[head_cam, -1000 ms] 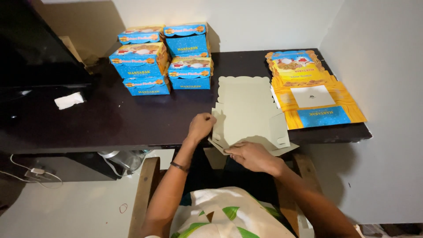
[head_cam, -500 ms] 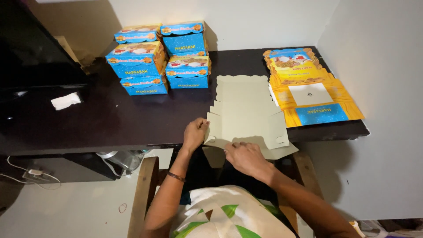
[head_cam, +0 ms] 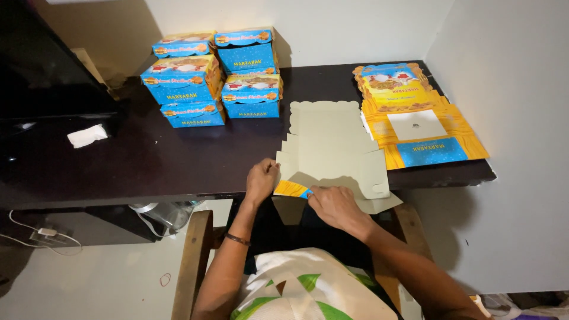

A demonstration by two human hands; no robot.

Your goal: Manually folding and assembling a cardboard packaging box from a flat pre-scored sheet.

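Folding a flat carton blank (head_cam: 332, 145), plain grey side up, at the near edge of the dark desk (head_cam: 148, 160). Left hand (head_cam: 261, 181) pinching the blank's left corner flap; right hand (head_cam: 335, 204) closed on the near flap, turning up its yellow-and-blue printed face. Best to press along the scored crease, keeping both flaps square and the blank flat against the desk edge. Finished blue boxes (head_cam: 213, 74) stacked behind; printed blanks (head_cam: 415, 115) lying to the right.

folded boxes (head_cam: 213, 77) rear left on table (head_cam: 148, 160), flat cartons (head_cam: 415, 112) right
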